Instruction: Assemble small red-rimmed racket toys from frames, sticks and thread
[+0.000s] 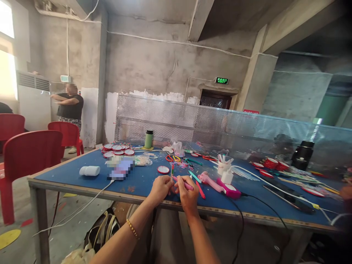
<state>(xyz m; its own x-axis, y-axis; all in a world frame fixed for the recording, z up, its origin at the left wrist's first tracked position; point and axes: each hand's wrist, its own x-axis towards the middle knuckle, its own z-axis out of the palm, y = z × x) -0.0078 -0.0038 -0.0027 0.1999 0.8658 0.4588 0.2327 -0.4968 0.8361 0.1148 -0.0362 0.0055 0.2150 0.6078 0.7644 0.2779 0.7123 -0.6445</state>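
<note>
Both hands (pixel 176 189) hide most of a pink stick (pixel 187 186).

Daylight floods in from a blown-out window (pixel 6 55) at the upper left, the right side sinks into dim shadow, wide-lens stretch bends the edges, and two patches are blurred over, one on the table (pixel 82 183).

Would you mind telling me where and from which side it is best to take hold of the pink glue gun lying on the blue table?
Probably take the pink glue gun by its long slim middle, coming from above. It lies flat on the blue table, so the top is free. A black cord leaves its right end and a white charger stands just behind, so keep clear of both.
</note>
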